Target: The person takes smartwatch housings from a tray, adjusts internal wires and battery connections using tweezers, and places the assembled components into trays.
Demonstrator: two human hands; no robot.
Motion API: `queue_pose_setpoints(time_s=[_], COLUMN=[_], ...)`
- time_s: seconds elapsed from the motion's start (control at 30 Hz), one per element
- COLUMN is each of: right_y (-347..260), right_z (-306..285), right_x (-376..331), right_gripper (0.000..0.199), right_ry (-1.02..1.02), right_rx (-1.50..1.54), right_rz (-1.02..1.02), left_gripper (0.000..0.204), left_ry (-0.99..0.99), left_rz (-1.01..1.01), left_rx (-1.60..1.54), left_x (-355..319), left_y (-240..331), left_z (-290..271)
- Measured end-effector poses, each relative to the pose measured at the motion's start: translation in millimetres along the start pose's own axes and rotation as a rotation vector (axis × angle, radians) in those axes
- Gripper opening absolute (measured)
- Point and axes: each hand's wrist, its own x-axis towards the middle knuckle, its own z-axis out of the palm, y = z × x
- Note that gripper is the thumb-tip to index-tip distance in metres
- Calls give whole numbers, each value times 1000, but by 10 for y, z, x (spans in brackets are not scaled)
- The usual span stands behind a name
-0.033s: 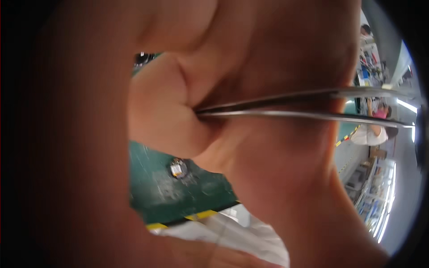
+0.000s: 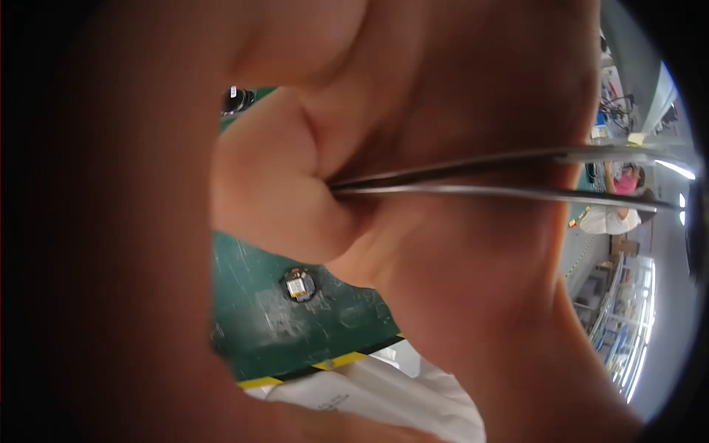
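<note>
- Tweezers in right hand, which is curled closed around one end. Two metal prongs meet at the skin crease, spread apart toward picture right; far ends blur near the rim. No part seen pinched between them.
- Left hand: big dark blur down the left side, very close to lens. Fingers unreadable — cannot tell how far open, or whether it has hold of anything.
- Risk, prongs: metal runs past the hand, close to the camera; a turn of the wrist could scrape the lens or headgear.
- Risk, grip: hold at the crease looks like one end only; loosening it could let the tweezers slide out and drop.
- Risk, view: both hands crowd the lens, so a knock to something below could go unseen.
- Below, green work surface, scuffed. Small round device with pale rectangular part lies on it, apart from both hands; falling metal could nick it.
- Dark round object beyond, mostly hidden by skin — kind unclear.
- Near edge: yellow-black tape, then white cloth.
- Far right: co-worker in white, shelving, both warped by the fisheye.
</note>
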Motion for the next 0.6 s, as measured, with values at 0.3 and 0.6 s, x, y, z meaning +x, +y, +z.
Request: queue_pose_setpoints(time_s=[0.3, 0.6], right_y=[278, 437], right_z=[239, 431], right_x=[-81, -276], right_gripper=[61, 62], right_ry=[-78, -224], right_rx=[-97, -72], right_rz=[108, 207], left_gripper=[46, 40], left_ry=[-277, -452], left_rz=[60, 153], left_rx=[-289, -467], left_x=[-353, -786], left_y=[-572, -994], left_z=[-571, -637])
